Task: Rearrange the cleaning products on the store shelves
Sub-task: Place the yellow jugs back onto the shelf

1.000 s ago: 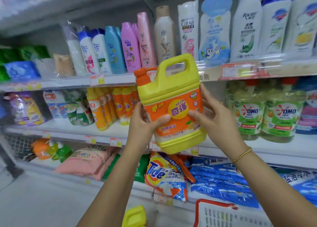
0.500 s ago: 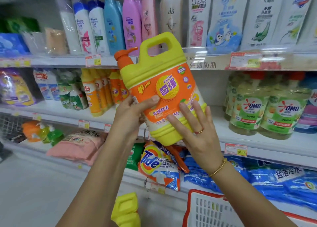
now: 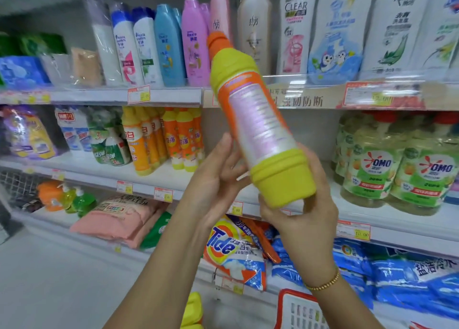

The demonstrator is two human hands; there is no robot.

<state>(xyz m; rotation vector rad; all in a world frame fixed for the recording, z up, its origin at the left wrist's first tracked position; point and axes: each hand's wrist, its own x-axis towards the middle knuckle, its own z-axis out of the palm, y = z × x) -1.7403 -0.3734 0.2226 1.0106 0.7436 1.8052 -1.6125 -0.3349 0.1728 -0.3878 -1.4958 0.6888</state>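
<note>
The yellow detergent jug (image 3: pixel 258 130) is leaning in mid-air before the middle shelf (image 3: pixel 82 171), orange cap (image 3: pixel 217 39) pointing up-left and base down-right. The right hand (image 3: pixel 305 224) is gripping its base from beneath and looks nearer the shelf. The left hand (image 3: pixel 218 179) is resting open-fingered against its side.

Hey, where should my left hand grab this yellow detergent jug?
Wrap the left hand round the labelled middle of the yellow jug, probably from its left side: it's edge-on and tilted left, so the narrow body fits a palm, while the right hand cups the base.
</note>
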